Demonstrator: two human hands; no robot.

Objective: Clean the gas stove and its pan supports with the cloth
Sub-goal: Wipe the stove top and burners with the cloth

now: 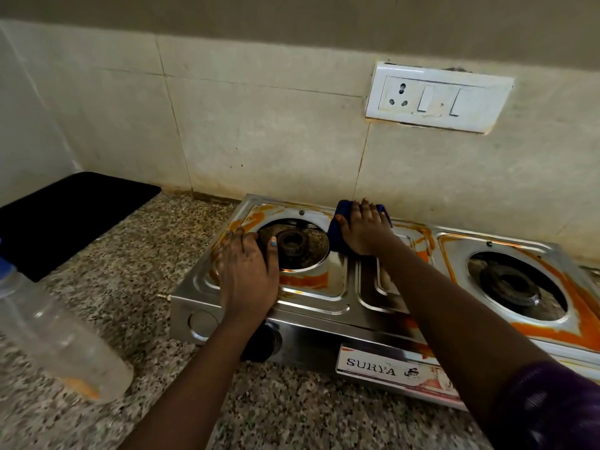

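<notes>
Head view: the stove (328, 297) sits on the counter (156, 323) with no pan supports in sight, and orange residue streaks most of its steel top, heavy around the right burner (516, 287) and lighter by the left burner (292, 245), so cleaning looks early, most wiping left. The right hand (365, 228) presses flat with spread, straight fingers on the blue cloth (341, 222) at the back centre of the stove top, cloth directly under the palm; the left hand (248, 271) lies open, braced on the front-left of the top, holding nothing.
</notes>
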